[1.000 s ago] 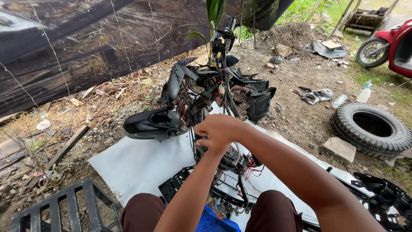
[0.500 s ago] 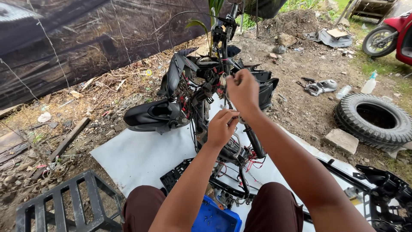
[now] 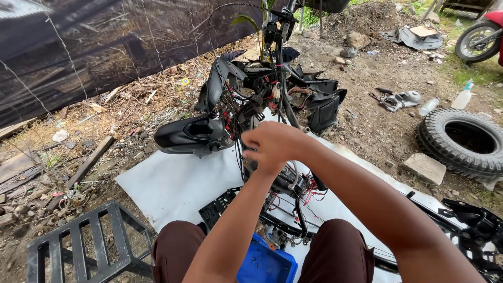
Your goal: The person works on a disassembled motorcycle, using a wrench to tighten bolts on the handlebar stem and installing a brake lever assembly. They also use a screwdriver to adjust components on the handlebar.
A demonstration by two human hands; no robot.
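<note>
A stripped motorcycle (image 3: pixel 272 99) with bare frame, red and black wiring and a black front fender (image 3: pixel 183 136) lies on a white sheet (image 3: pixel 173 183). Both my arms reach over its middle. My right hand (image 3: pixel 275 142) is on top with its fingers curled, close against the wires and frame tube. My left hand (image 3: pixel 260 166) is tucked under it and mostly hidden. What either hand grips cannot be seen. A blue plastic tray (image 3: pixel 264 262) sits between my knees.
A loose tyre (image 3: pixel 463 141), a flat stone (image 3: pixel 425 167) and a plastic bottle (image 3: pixel 463 97) lie on the dirt at right. Black body panels (image 3: pixel 471 225) lie lower right. A dark metal slatted stand (image 3: pixel 89 246) is lower left. A dark tarp (image 3: pixel 78 47) hangs behind.
My right hand came down from the upper cable near the handlebar and now lies over my left hand at the frame's middle. The view has tilted slightly lower.
</note>
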